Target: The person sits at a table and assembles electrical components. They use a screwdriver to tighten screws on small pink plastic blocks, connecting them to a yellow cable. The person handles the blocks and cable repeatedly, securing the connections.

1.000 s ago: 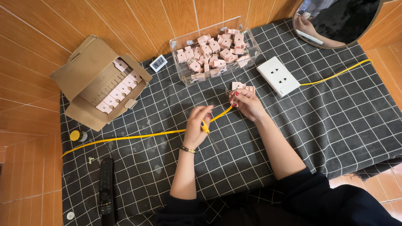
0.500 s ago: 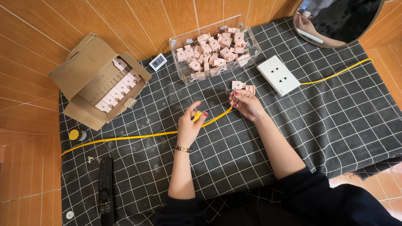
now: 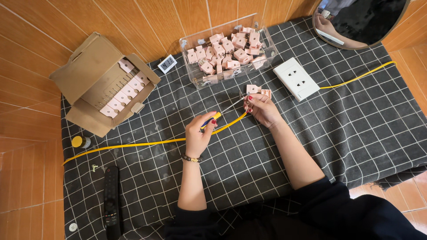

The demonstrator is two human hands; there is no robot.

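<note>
Left hand [image 3: 199, 133] closed around the yellow-and-blue handle of a screwdriver [image 3: 216, 116], thin metal shaft angled up and right toward the other hand. Right hand [image 3: 261, 108] pinched around the end of a yellow cable [image 3: 147, 144] at the screwdriver's tip, red-painted nails showing. Just above the right hand, touching its fingertips, a small pink plug piece [image 3: 258, 90]. Cable stretched left across the black cloth with a white grid [image 3: 356, 133] to its far edge, a second yellow length emerging right of a white socket plate [image 3: 296, 78]. Behind the hands, a clear plastic box [image 3: 228, 49] heaped with pink plug pieces. To the left, an open cardboard box [image 3: 100, 84] with a row of the same pink pieces inside, a small white digital display [image 3: 167, 64] between the two boxes. Near the left edge, a yellow-capped bottle [image 3: 81, 142] and a black remote control [image 3: 112, 200]. Cloth spread over an orange wood-plank floor [image 3: 31, 53]; edge of a round mirror [image 3: 356, 22] at top right.
</note>
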